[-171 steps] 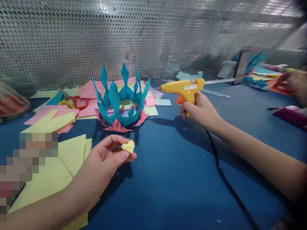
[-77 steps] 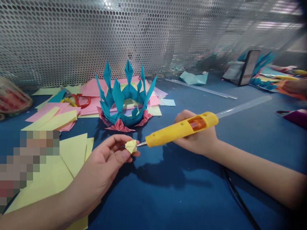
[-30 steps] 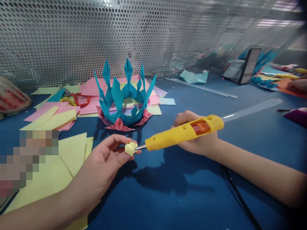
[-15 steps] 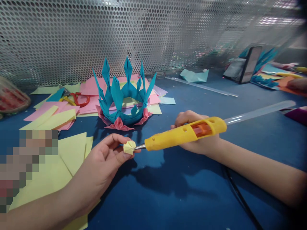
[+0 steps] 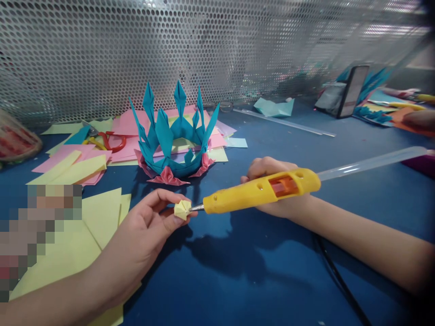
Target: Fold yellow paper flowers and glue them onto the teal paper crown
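- My left hand (image 5: 149, 231) pinches the small yellow folded piece (image 5: 182, 209) between thumb and fingertips, held just above the blue table (image 5: 238, 280).
- The blue paper crown (image 5: 173, 140) stands behind it, well apart; the piece is not joined to anything.
- The glue gun (image 5: 261, 195) has its nozzle touching the piece; I cannot tell whether any glue is out.
- My right hand (image 5: 288, 209) is clamped round the gun.

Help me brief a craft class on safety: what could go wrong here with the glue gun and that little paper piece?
The metal nozzle of the glue gun touches the yellow folded piece pinched in the left hand; the fingertips sit right beside it, so a burn seems possible.
The black cord trails below the right forearm; a snag might jerk the gun in the right hand.
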### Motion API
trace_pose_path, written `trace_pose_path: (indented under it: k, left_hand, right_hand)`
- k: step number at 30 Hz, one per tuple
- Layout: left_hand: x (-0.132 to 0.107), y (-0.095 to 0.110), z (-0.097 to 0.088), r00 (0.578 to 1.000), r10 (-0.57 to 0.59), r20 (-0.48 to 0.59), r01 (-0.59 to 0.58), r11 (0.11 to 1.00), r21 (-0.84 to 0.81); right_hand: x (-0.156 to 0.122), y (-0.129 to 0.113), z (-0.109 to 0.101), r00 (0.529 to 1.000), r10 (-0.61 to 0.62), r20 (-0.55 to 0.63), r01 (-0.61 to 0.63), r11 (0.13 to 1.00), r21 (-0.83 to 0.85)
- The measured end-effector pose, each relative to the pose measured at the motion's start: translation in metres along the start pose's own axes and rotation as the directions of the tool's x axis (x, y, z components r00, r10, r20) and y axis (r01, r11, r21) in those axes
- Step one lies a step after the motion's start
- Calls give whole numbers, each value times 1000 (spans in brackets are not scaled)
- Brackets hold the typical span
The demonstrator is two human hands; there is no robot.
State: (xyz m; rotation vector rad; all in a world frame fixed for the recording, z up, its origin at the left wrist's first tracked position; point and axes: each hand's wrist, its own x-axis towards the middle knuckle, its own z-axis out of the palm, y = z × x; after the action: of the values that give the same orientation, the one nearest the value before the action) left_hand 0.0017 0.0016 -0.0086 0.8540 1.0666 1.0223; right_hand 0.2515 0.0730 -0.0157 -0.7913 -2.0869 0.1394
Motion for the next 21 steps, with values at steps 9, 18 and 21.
trace_pose_path:
  k: [9, 18, 21]
  left_hand:
    - [-2, -1, 1, 1000, 26, -15, -26, 999, -19]
    - [1, -2, 1, 999, 8, -34, -9, 999, -39]
    - [0, 0, 1, 999, -12, -49, 12, 1000, -10]
  right_hand:
    - [1, -6, -4, 996, -85, -30, 80, 987, -139]
    - [0, -2, -7, 997, -48, -58, 39, 988, -153]
    - [3, 3, -11, 989, 103, -105, -121, 977, -176]
